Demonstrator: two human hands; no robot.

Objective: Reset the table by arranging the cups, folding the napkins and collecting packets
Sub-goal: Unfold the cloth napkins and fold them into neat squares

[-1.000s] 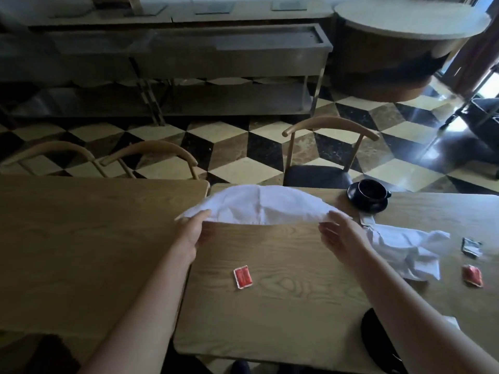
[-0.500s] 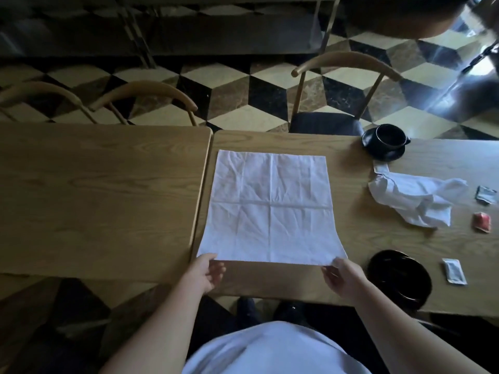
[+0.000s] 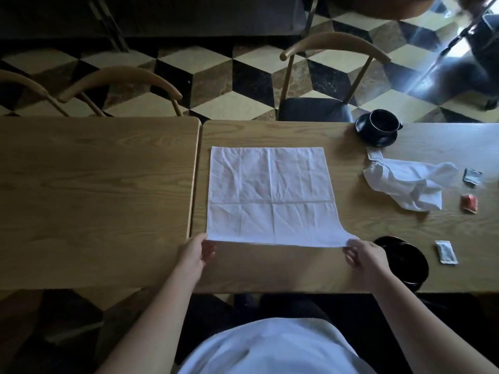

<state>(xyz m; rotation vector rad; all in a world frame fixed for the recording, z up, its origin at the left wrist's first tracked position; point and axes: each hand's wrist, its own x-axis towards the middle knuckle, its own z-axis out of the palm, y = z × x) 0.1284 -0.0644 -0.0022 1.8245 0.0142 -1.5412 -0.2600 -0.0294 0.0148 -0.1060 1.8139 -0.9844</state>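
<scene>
A white napkin [image 3: 270,195] lies spread flat on the wooden table [image 3: 337,265]. My left hand [image 3: 195,255] pinches its near left corner and my right hand [image 3: 363,256] pinches its near right corner. A second white napkin [image 3: 407,184] lies crumpled to the right. A black cup on a saucer [image 3: 378,126] stands at the far edge. Another black dish [image 3: 405,261] sits at the near edge beside my right hand. Packets lie at the right: a grey one [image 3: 471,176], a red one [image 3: 469,202] and a white one [image 3: 446,252].
A second wooden table [image 3: 94,198] butts against the left side, with a narrow seam between them. Wooden chairs stand behind both tables: one [image 3: 332,76] beyond the cup, another [image 3: 118,87] at the left. The floor is checkered tile.
The napkin went from being held up above the table to lying flat. My hands came back toward me with its near corners. A red packet seen earlier mid-table is no longer visible.
</scene>
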